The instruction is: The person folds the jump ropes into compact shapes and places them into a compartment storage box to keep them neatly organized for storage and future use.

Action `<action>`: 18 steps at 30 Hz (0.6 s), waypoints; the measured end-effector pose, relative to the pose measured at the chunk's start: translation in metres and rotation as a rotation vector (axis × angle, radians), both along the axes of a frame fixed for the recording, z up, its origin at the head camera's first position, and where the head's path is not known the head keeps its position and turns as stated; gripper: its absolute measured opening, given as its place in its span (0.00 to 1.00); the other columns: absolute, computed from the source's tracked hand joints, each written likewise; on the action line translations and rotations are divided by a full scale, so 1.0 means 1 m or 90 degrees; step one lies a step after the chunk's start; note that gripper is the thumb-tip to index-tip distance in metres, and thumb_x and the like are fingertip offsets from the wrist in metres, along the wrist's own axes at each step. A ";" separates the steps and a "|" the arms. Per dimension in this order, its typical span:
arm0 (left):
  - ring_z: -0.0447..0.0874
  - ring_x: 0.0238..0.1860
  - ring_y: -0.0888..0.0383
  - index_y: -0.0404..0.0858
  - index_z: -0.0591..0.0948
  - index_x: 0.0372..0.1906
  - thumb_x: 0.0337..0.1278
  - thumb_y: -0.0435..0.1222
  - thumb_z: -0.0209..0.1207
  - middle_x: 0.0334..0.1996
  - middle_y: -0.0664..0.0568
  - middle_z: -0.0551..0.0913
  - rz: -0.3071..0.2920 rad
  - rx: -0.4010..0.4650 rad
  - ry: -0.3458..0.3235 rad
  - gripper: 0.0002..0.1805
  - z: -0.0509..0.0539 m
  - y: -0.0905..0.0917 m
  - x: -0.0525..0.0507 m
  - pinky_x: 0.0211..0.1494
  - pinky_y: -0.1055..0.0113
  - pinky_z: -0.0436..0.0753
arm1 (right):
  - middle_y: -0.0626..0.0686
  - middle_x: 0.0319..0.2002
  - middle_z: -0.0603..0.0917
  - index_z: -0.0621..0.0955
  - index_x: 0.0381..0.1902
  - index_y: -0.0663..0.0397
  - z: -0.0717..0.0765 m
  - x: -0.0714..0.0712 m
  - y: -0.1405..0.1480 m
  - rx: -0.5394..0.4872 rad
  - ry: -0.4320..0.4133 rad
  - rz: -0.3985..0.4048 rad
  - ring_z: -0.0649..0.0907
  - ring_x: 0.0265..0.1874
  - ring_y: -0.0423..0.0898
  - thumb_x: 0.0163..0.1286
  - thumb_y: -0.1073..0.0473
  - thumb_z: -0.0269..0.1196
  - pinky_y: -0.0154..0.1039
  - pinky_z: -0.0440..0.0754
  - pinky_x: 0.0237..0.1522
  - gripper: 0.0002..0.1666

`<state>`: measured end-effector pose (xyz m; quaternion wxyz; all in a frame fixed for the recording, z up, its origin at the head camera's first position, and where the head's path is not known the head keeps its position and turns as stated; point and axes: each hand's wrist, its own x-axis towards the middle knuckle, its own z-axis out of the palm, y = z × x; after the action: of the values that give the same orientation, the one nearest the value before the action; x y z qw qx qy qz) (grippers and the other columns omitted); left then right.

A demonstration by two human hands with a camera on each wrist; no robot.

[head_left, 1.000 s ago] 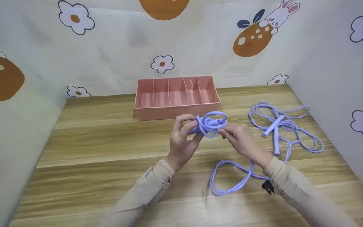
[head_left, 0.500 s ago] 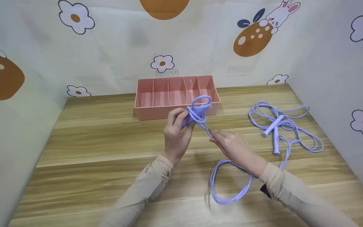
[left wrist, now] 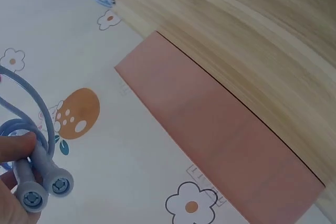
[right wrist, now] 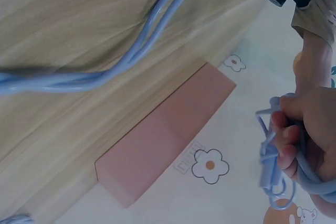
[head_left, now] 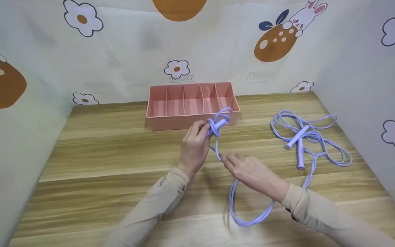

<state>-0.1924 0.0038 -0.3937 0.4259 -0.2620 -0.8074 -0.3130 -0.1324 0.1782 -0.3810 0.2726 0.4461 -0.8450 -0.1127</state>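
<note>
My left hand (head_left: 194,147) grips the two lavender handles of a jump rope (head_left: 219,125) side by side, raised in front of the pink box. Cord is wound round these handles, and a small loop sticks up above them. In the left wrist view the thumb presses on the handles (left wrist: 52,174), whose round ends face the camera. Lower and to the right, my right hand (head_left: 252,173) holds the cord, which runs taut from the bundle to its fingers. The right wrist view shows doubled cord (right wrist: 310,174) passing through the curled fingers of the right hand (right wrist: 312,135).
A pink divided box (head_left: 190,122) stands against the back wall, behind the left hand. At the right lies a second lavender jump rope (head_left: 300,147) with crossed handles. A cord loop (head_left: 249,219) hangs or lies below the right hand; its link to the right-hand cord is partly hidden.
My right hand has moved left and down from beside the bundle, drawing the cord out straight. My left hand has tilted the handles, and the winding round them looks tighter.
</note>
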 end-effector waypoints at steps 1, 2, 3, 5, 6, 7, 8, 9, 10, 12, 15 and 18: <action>0.78 0.36 0.54 0.28 0.81 0.38 0.43 0.25 0.64 0.35 0.46 0.76 0.004 -0.016 0.003 0.12 -0.001 -0.001 0.000 0.42 0.71 0.81 | 0.53 0.31 0.78 0.78 0.47 0.62 0.002 0.000 0.000 0.004 0.004 0.008 0.76 0.19 0.41 0.62 0.64 0.53 0.29 0.69 0.11 0.16; 0.78 0.36 0.54 0.28 0.81 0.38 0.43 0.25 0.64 0.35 0.45 0.76 0.006 -0.031 0.006 0.12 -0.002 -0.002 -0.001 0.41 0.71 0.81 | 0.53 0.31 0.78 0.78 0.45 0.62 0.003 0.000 0.001 0.006 0.006 0.016 0.76 0.20 0.41 0.61 0.64 0.56 0.29 0.70 0.11 0.14; 0.78 0.35 0.54 0.28 0.81 0.38 0.42 0.25 0.64 0.35 0.45 0.76 0.008 -0.045 0.009 0.12 -0.003 -0.002 -0.001 0.41 0.71 0.81 | 0.53 0.32 0.78 0.79 0.43 0.62 0.005 0.000 0.002 0.006 0.008 0.024 0.77 0.20 0.41 0.59 0.64 0.58 0.29 0.70 0.11 0.13; 0.78 0.35 0.54 0.28 0.81 0.38 0.43 0.25 0.63 0.34 0.45 0.76 0.009 -0.071 0.016 0.12 -0.005 -0.003 0.000 0.40 0.72 0.81 | 0.52 0.30 0.78 0.79 0.40 0.61 0.007 0.000 0.003 0.009 0.014 0.040 0.77 0.20 0.41 0.56 0.64 0.62 0.29 0.71 0.12 0.12; 0.78 0.35 0.54 0.29 0.81 0.38 0.44 0.25 0.63 0.34 0.46 0.76 0.011 -0.084 0.020 0.12 -0.006 -0.004 0.000 0.39 0.72 0.81 | 0.52 0.30 0.78 0.79 0.39 0.60 0.009 0.000 0.004 0.010 0.019 0.049 0.77 0.20 0.42 0.55 0.64 0.62 0.29 0.72 0.12 0.12; 0.78 0.34 0.54 0.29 0.81 0.38 0.44 0.25 0.62 0.34 0.46 0.76 0.011 -0.097 0.023 0.11 -0.006 -0.004 0.001 0.39 0.72 0.81 | 0.51 0.29 0.78 0.80 0.39 0.60 0.010 0.000 0.004 0.012 0.023 0.058 0.77 0.21 0.42 0.55 0.64 0.62 0.29 0.73 0.13 0.12; 0.78 0.34 0.55 0.29 0.81 0.39 0.45 0.24 0.61 0.34 0.46 0.76 0.011 -0.114 0.025 0.11 -0.006 -0.004 0.001 0.38 0.72 0.81 | 0.51 0.29 0.78 0.80 0.38 0.60 0.012 0.000 0.005 0.016 0.027 0.066 0.77 0.21 0.41 0.56 0.64 0.61 0.29 0.73 0.13 0.11; 0.78 0.34 0.55 0.29 0.81 0.39 0.45 0.23 0.60 0.34 0.46 0.76 0.013 -0.131 0.028 0.12 -0.007 -0.004 0.002 0.38 0.72 0.82 | 0.50 0.28 0.77 0.80 0.38 0.59 0.014 -0.001 0.005 0.020 0.033 0.073 0.76 0.21 0.41 0.57 0.64 0.59 0.29 0.73 0.14 0.10; 0.78 0.34 0.55 0.30 0.81 0.39 0.45 0.22 0.59 0.34 0.46 0.76 0.012 -0.149 0.028 0.12 -0.007 -0.004 0.003 0.36 0.72 0.82 | 0.50 0.28 0.77 0.80 0.37 0.59 0.016 -0.001 0.006 0.025 0.039 0.081 0.76 0.21 0.41 0.58 0.64 0.57 0.29 0.73 0.14 0.10; 0.78 0.34 0.55 0.30 0.81 0.39 0.44 0.21 0.58 0.34 0.46 0.76 0.014 -0.190 0.032 0.13 -0.008 -0.004 0.005 0.32 0.71 0.82 | 0.50 0.28 0.75 0.80 0.37 0.59 0.020 -0.002 0.007 0.031 0.048 0.096 0.75 0.22 0.41 0.59 0.64 0.54 0.29 0.73 0.15 0.11; 0.77 0.33 0.55 0.31 0.80 0.38 0.44 0.21 0.57 0.34 0.47 0.76 0.008 -0.258 0.035 0.13 -0.008 -0.005 0.009 0.26 0.71 0.82 | 0.49 0.28 0.74 0.80 0.37 0.59 0.027 -0.003 0.009 0.038 0.049 0.116 0.73 0.22 0.41 0.60 0.64 0.52 0.29 0.72 0.16 0.12; 0.77 0.32 0.56 0.32 0.81 0.37 0.46 0.23 0.56 0.34 0.48 0.76 0.008 -0.319 0.047 0.10 -0.009 -0.005 0.012 0.20 0.71 0.80 | 0.50 0.29 0.75 0.80 0.38 0.59 0.032 -0.005 0.012 0.036 0.038 0.138 0.74 0.22 0.42 0.60 0.64 0.51 0.30 0.73 0.17 0.13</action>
<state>-0.1807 -0.0012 -0.4029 0.3786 -0.3657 -0.8454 -0.0911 -0.1370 0.1904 -0.3489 0.2958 0.5387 -0.7797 -0.1199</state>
